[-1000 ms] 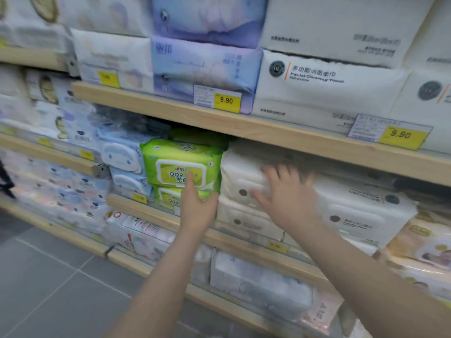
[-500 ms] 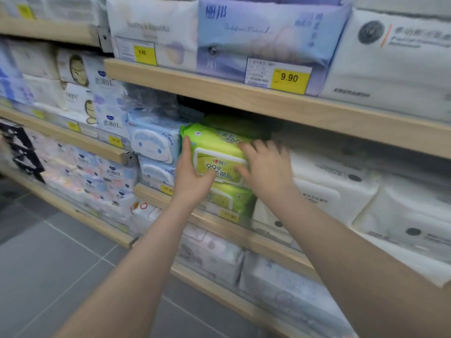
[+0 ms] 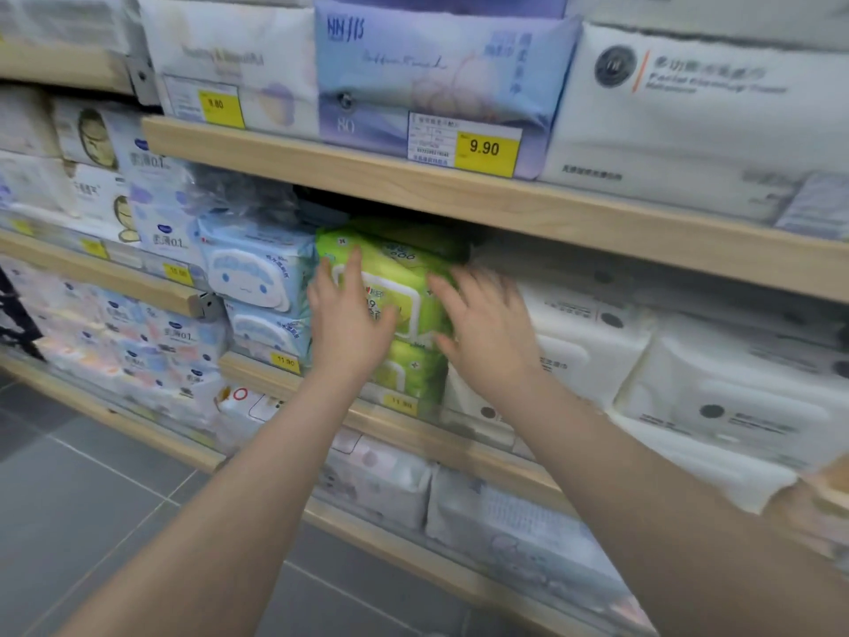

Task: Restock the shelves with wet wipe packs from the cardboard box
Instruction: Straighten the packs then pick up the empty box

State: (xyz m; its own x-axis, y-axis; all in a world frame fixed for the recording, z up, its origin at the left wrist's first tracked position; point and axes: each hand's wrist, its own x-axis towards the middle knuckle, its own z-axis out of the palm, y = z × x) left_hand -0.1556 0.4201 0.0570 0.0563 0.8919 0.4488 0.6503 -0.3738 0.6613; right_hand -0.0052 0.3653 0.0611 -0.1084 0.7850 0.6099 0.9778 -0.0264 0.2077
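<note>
Both hands are up against a green pack of wet wipes point(image 3: 395, 287) that sits on the middle shelf point(image 3: 459, 429), on top of a second green pack point(image 3: 409, 374). The left hand point(image 3: 349, 324) lies flat on the left part of the pack's front, its fingers point(image 3: 353, 268) straight and pointing up, released rather than curled. The right hand point(image 3: 487, 333) is at the pack's right edge with its fingers spread and loose; it is blurred, so whether it presses the pack or only brushes it cannot be told.

Just left of the green stack stand pale blue packs point(image 3: 257, 273) with a cartoon face, and just right of it lie white packs point(image 3: 588, 342) with dark round marks. A yellow price tag point(image 3: 400, 403) is fixed to the shelf edge under the green stack. On the shelf above point(image 3: 505, 204) sit larger blue and white packs, with another yellow tag point(image 3: 484, 149) reading 9.90. Grey floor tiles point(image 3: 92, 521) show at lower left.
</note>
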